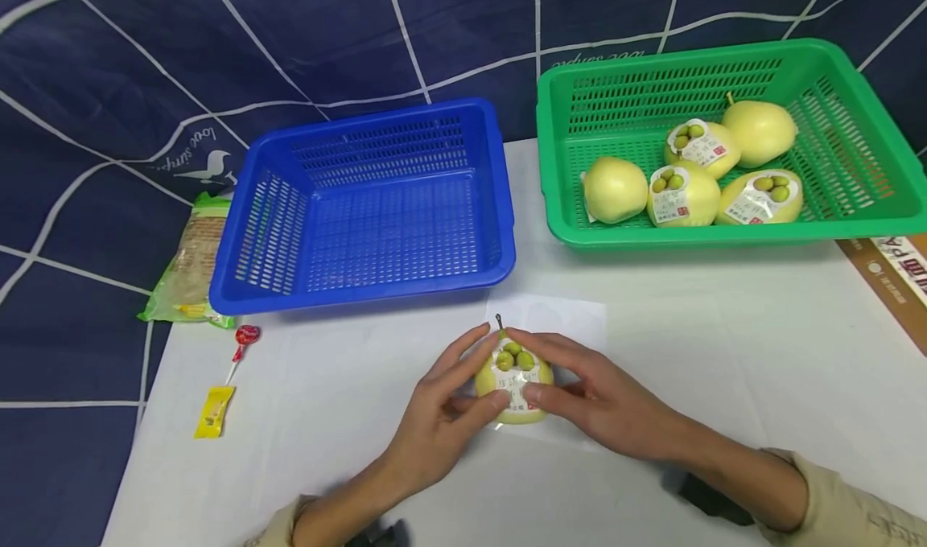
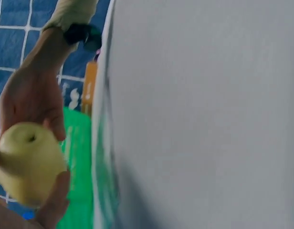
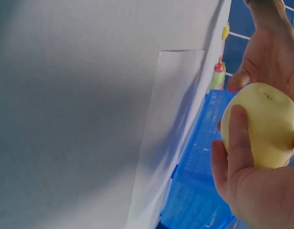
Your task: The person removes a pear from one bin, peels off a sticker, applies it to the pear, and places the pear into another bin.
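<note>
A pale yellow-green pear with a dark stem is held between both hands over the white table. A white label with pictures of green fruit is on its upward side. My left hand grips the pear from the left, its thumb at the label's edge. From the right, my right hand holds it, index finger near the stem and thumb on the label. Both wrist views show the bare underside of the pear between the two hands. Beneath it lies a thin whitish sheet, partly hidden by the hands.
A blue basket stands behind the hands. To its right, a green basket holds several pears, most showing labels. At left lie a red lollipop, a yellow wrapped sweet and a green-edged packet. A brown box is far right.
</note>
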Available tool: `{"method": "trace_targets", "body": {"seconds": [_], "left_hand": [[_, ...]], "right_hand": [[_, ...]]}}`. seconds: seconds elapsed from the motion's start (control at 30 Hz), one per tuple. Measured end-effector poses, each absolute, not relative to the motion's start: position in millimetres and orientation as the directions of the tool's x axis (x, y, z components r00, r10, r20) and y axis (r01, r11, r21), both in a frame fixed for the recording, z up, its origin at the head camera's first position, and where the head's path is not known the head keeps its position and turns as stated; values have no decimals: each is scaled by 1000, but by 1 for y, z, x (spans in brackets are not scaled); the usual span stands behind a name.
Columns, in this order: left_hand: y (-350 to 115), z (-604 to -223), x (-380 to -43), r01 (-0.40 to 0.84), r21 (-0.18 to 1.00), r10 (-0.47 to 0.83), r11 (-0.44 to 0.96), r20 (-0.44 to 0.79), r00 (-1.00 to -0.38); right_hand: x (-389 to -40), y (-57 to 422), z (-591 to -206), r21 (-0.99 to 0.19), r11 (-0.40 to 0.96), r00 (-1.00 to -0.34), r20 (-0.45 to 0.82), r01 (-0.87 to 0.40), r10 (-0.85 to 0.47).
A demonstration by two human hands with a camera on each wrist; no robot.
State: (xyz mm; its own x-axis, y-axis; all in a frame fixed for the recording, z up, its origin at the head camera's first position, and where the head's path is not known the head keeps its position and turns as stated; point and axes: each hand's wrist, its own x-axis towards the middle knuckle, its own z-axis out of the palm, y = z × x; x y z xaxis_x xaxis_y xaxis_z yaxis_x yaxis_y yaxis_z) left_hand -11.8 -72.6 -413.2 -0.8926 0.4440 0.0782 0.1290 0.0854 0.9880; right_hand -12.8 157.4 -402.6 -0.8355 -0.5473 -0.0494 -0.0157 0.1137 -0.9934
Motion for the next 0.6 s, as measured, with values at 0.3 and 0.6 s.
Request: {"method": "trace_targets", "body": {"seconds": [0.3,0.6], "left_hand": [[-104,-401,-38,432,863,48,262,435,-899],[-137,-401,-75,363,849,-382,385,504,-774]], "right_hand": [[-14,180,-385,-970,212,-922,26,-116,-387],[-20,208,-368,-957,124,-940,225,-263,-255]]}}
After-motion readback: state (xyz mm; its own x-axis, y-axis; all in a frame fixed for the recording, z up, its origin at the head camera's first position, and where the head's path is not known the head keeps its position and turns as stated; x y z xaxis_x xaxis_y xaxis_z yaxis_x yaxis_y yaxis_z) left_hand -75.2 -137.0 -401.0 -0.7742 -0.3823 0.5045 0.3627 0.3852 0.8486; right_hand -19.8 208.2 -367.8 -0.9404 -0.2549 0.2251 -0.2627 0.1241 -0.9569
